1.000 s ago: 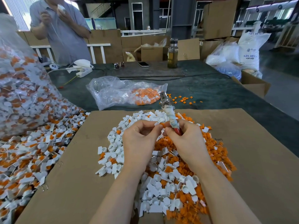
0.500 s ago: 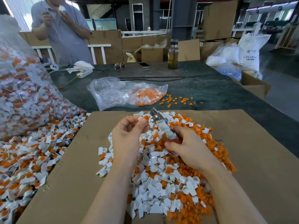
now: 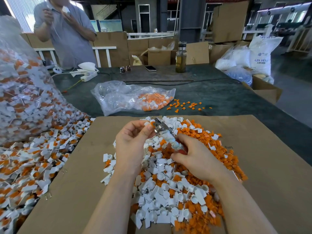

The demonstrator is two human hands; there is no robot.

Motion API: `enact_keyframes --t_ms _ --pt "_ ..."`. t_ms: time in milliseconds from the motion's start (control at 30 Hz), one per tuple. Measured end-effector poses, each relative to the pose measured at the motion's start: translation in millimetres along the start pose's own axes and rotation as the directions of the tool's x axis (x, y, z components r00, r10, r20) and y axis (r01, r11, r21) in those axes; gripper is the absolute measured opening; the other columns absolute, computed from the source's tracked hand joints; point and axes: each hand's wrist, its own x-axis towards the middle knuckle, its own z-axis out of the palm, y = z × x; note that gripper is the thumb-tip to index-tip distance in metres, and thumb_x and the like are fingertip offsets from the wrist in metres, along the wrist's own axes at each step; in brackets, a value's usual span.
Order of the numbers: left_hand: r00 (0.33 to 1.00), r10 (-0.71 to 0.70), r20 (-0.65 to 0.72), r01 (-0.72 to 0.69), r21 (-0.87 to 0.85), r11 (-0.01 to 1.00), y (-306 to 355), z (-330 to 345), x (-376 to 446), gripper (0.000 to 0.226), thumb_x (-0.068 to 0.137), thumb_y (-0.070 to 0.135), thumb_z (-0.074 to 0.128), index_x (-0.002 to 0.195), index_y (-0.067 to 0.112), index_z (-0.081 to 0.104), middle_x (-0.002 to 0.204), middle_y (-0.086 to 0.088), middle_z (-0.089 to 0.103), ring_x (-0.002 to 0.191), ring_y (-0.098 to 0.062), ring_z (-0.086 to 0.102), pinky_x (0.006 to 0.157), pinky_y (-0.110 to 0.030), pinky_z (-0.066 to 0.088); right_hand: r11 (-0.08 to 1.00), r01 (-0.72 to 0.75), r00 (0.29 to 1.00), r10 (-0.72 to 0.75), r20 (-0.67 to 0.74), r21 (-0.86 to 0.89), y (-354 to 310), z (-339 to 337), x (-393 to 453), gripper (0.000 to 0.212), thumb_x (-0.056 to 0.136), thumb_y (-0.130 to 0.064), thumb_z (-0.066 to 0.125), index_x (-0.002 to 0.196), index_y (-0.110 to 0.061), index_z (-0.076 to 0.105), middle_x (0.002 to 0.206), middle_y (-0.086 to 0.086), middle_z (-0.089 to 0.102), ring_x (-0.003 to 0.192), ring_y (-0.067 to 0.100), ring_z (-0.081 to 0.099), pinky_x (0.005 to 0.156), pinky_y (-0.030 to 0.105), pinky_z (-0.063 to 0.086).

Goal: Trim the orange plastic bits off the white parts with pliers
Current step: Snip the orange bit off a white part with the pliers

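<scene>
My left hand [image 3: 133,141] pinches a small white part with an orange bit [image 3: 150,124] between thumb and fingertips. The metal jaws of the pliers [image 3: 160,127] sit right against that part. My right hand [image 3: 194,157] grips the pliers by their cloth-wrapped handles, red showing at the grip. Both hands hover over a heap of white parts and orange bits [image 3: 168,183] on a cardboard sheet [image 3: 84,166].
A big clear bag of untrimmed parts [image 3: 22,98] spills over the left. A smaller bag [image 3: 131,98] and loose orange bits [image 3: 185,105] lie on the green table [image 3: 219,95] beyond. A bottle [image 3: 181,58], phone, sunglasses and boxes stand farther back; a person [image 3: 67,31] stands at far left.
The pliers tilted from upright toward the left, their jaws now at the part. My left hand moved up and left with the part; my right hand dropped lower.
</scene>
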Motion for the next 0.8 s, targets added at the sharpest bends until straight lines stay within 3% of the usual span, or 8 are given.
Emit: enact_keyframes --t_ms 133,267,567,667,800 --pt "1.0 -0.001 -0.004 0.001 -0.002 1.0 0.0 -1.4 0.7 0.005 0.073 0.018 0.076 0.076 0.022 0.075 0.073 0.002 0.072 0.067 -0.009 0.067 0.067 -0.021 0.056 0.999 0.014 1.0 -0.014 0.006 -0.032 -0.1 0.4 -0.7 0.03 0.088 -0.02 0.062 0.117 -0.024 0.056 0.1 -0.008 0.063 0.083 0.007 0.061 0.074 0.034 0.054" --pt "1.0 0.006 0.006 -0.006 0.025 1.0 0.3 -1.5 1.1 0.018 0.08 0.009 0.074 0.074 0.026 0.077 0.073 0.003 0.072 0.067 -0.009 0.067 0.067 -0.02 0.056 0.999 0.024 0.999 -0.025 -0.023 -0.045 0.0 2.2 -2.3 0.03 0.088 -0.016 0.057 0.116 -0.026 0.06 0.098 -0.008 0.066 0.083 0.009 0.062 0.075 0.041 0.055" --pt "1.0 -0.02 0.008 0.02 0.004 1.0 -1.2 -3.4 1.4 0.019 0.083 0.002 0.072 0.076 0.02 0.074 0.072 0.0 0.072 0.064 -0.01 0.065 0.066 -0.02 0.055 0.993 0.017 0.999 -0.023 -0.049 -0.114 1.4 6.7 -0.5 0.026 0.085 -0.019 0.053 0.108 -0.021 0.064 0.085 -0.007 0.067 0.068 0.009 0.06 0.065 0.044 0.054" --pt "1.0 -0.021 0.012 0.021 -0.01 1.0 -2.0 -4.0 2.3 0.02 0.083 0.003 0.071 0.075 0.021 0.074 0.072 0.001 0.071 0.065 -0.009 0.065 0.066 -0.02 0.055 0.99 0.009 0.998 -0.018 -0.061 -0.14 2.3 8.0 0.7 0.024 0.086 -0.021 0.054 0.107 -0.019 0.064 0.079 -0.008 0.065 0.063 0.008 0.058 0.058 0.038 0.054" --pt "0.998 -0.065 0.018 0.066 -0.041 0.997 -1.0 -2.9 1.9 0.006 0.075 0.013 0.074 0.076 0.019 0.074 0.074 0.0 0.073 0.067 -0.01 0.067 0.066 -0.02 0.056 0.988 0.003 0.998 -0.012 -0.061 -0.156 2.9 8.9 2.1 0.021 0.086 -0.021 0.054 0.106 -0.022 0.064 0.08 -0.009 0.064 0.064 0.008 0.058 0.057 0.035 0.054"
